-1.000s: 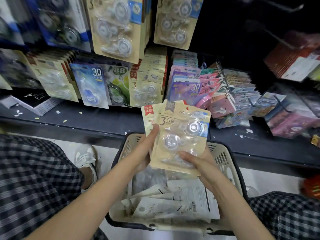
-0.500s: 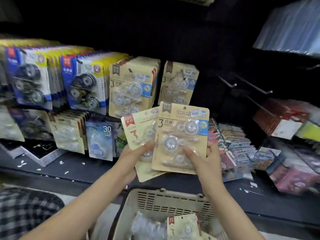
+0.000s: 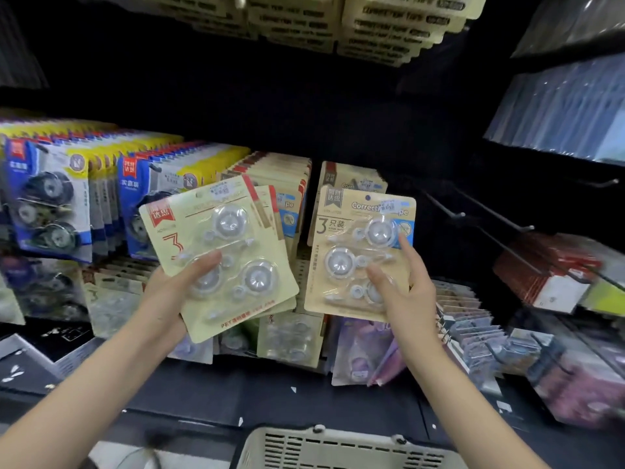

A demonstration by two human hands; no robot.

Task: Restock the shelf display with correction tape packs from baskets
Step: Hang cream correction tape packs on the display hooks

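My left hand (image 3: 169,292) grips spare packs (image 3: 220,255) in reserve | right hand (image 3: 406,292) pinches one pack (image 3: 358,252), raised toward its matching row (image 3: 351,181) for hanging

The tilted pack (image 3: 220,255) is seen to be matt beige card under a clear, glossy plastic blister; the upright pack (image 3: 362,252) is made the same way. The basket (image 3: 338,448) is moulded of matt grey plastic with slotted walls. The hooks (image 3: 500,214) are formed of thin dark metal. The shelf (image 3: 270,394) is finished in smooth matt black.
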